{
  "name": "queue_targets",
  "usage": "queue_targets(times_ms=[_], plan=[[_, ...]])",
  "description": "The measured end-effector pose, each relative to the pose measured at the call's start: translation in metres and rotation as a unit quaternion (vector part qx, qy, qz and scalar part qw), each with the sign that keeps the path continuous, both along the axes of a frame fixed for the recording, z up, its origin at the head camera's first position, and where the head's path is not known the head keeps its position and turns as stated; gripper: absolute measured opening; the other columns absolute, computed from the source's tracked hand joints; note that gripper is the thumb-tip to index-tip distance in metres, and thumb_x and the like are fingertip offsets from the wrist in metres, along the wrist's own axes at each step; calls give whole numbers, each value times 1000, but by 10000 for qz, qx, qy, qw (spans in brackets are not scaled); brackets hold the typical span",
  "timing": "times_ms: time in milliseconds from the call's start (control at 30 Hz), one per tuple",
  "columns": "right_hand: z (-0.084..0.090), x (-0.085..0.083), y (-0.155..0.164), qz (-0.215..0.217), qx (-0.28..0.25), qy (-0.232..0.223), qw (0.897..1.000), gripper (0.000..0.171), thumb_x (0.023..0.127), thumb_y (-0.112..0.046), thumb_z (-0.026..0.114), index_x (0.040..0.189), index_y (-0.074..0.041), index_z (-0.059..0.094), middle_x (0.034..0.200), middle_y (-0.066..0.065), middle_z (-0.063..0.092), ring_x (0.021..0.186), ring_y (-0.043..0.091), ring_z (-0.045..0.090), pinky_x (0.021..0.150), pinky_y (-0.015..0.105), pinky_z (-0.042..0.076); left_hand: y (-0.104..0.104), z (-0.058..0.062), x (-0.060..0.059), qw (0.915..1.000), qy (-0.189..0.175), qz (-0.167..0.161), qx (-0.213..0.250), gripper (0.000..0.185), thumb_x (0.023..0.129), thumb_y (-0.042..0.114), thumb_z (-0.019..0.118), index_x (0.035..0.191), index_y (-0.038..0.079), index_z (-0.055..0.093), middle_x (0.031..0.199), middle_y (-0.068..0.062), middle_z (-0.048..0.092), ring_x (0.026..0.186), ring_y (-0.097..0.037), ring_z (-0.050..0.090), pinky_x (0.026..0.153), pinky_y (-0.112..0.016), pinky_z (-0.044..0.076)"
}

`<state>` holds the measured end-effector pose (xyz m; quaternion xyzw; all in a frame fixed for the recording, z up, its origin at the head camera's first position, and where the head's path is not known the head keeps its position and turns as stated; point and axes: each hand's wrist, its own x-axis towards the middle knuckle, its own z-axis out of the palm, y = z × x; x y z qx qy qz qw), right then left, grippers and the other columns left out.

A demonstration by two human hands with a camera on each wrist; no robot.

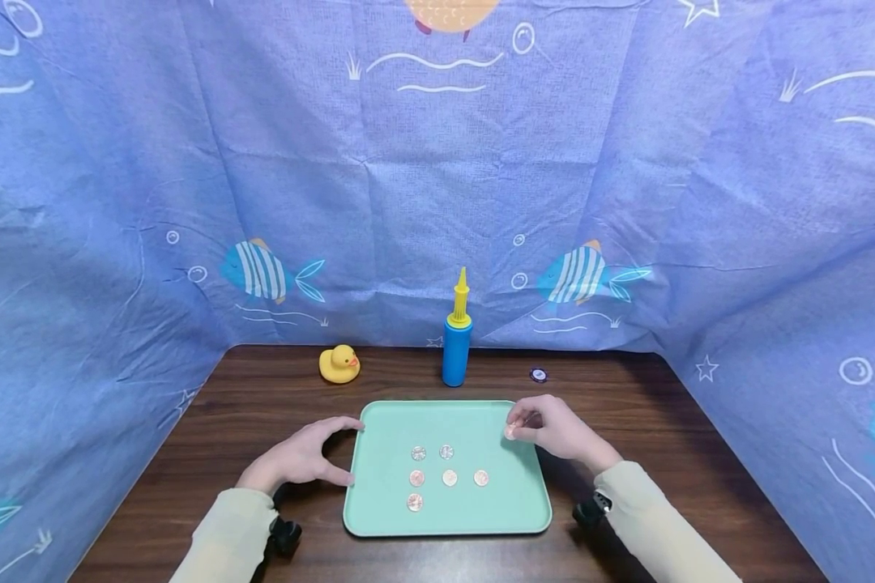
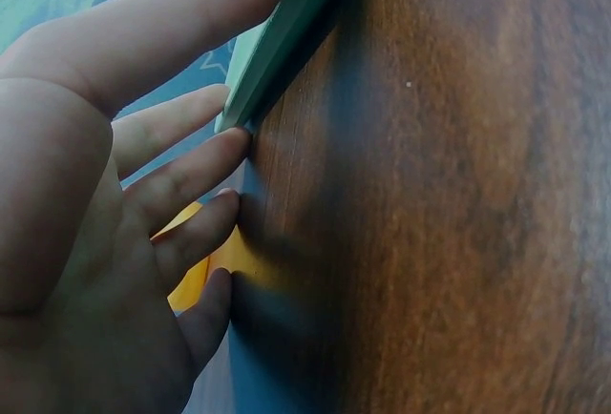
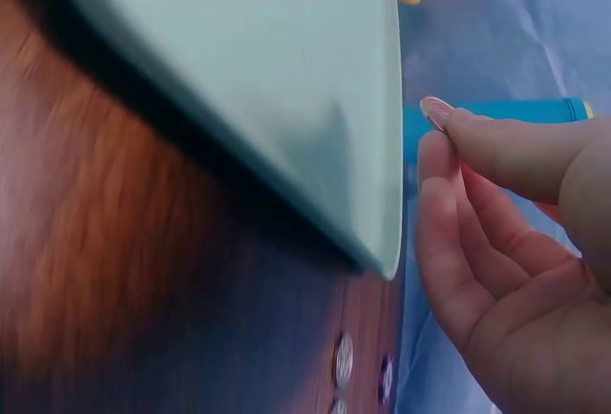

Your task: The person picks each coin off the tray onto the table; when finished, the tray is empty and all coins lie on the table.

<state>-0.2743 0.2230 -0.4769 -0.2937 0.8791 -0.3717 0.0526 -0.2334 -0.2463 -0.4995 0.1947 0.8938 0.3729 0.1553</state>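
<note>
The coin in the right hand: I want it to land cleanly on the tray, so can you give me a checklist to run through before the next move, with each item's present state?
1. Right hand pinches the coin securely: ok, held at the fingertips.
2. Coin is over the tray: ok, near its right rear corner.
3. Left hand steadies the tray: ok, fingers touch its left edge.
4. Free space on the tray: ok, the six coins lie mid-tray.
5. Blue pump and rubber duck stand apart from the tray: ok.
6. Which face of the coin is up: cannot tell.
</note>
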Motion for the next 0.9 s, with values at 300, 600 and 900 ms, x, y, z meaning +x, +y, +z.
queue_targets(times_ms=[300, 600, 900], plan=[[2, 3, 28, -482, -56, -10, 9988, 8, 93, -20, 82, 96, -17, 76, 86, -7, 70, 83, 9, 66, 79, 27, 58, 0, 0, 0, 10000, -45, 67, -18, 85, 79, 38, 93, 151, 18, 55, 159, -12, 48, 150, -40, 38, 118, -66, 33], [-6, 7, 54, -718, -49, 80, 9974, 6, 93, -14, 82, 94, -14, 76, 85, -6, 70, 80, 8, 65, 77, 26, 57, 1, 2, 1, 10000, -18, 19, 35, 83, 79, 35, 93, 150, 15, 55, 157, -13, 49, 149, -41, 38, 118, -67, 32], [-20, 10, 63, -647, -74, 247, 9976, 10, 89, -10, 84, 88, -11, 74, 79, -6, 68, 76, 4, 63, 73, 25, 57, 1, 2, 1, 10000, -2, 10, -4, 83, 79, 36, 93, 150, 16, 56, 157, -12, 50, 149, -40, 39, 118, -66, 33]])
